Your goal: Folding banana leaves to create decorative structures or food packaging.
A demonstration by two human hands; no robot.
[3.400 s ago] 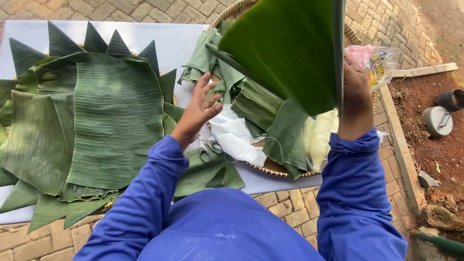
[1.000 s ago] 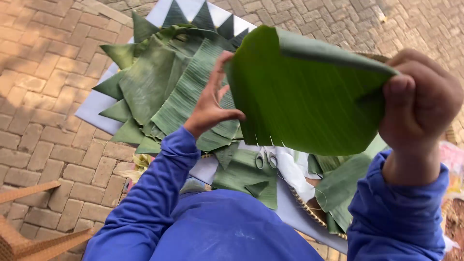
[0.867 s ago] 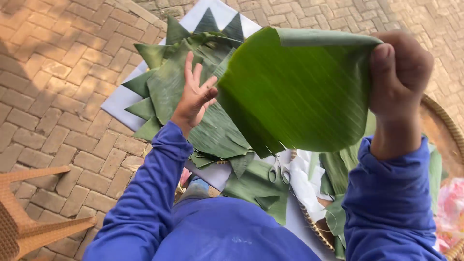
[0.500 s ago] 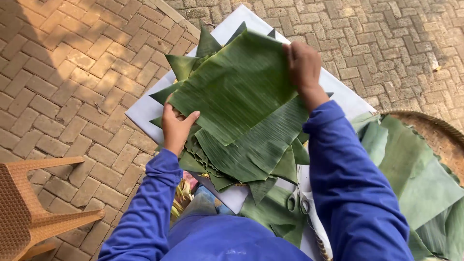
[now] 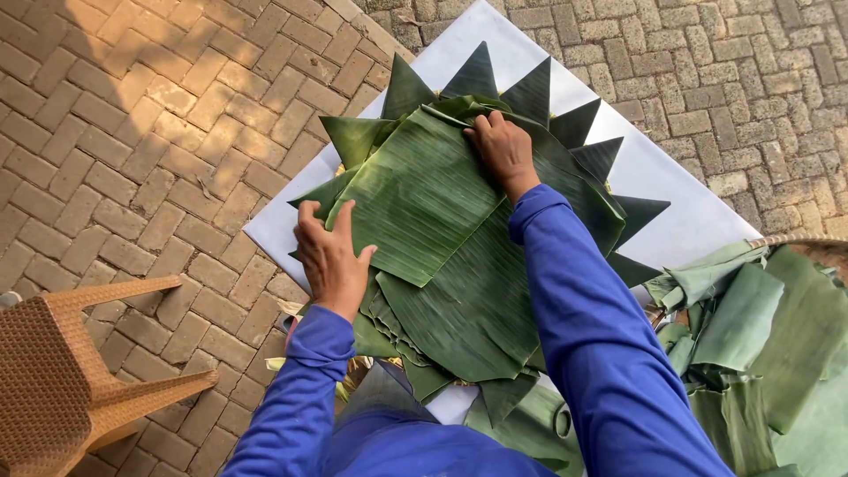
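Note:
A round arrangement of banana leaves (image 5: 468, 291) with pointed triangle tips around its rim lies on a white sheet (image 5: 671, 203) on the brick paving. A fresh rectangular leaf piece (image 5: 415, 190) lies flat on top of it. My left hand (image 5: 331, 256) presses the near left corner of that piece, fingers spread. My right hand (image 5: 505, 152) presses its far edge near the middle of the arrangement. Both arms wear blue sleeves.
A heap of loose cut banana leaves (image 5: 760, 344) fills a woven basket at the right, its rim (image 5: 799, 240) just showing. An overturned brown wicker chair (image 5: 62, 380) stands at the lower left. Brick paving (image 5: 132, 132) surrounds the sheet.
The large leaf that my right hand held up in the air has come down onto the arrangement. Both hands now press it flat, and the view has swung left away from the basket.

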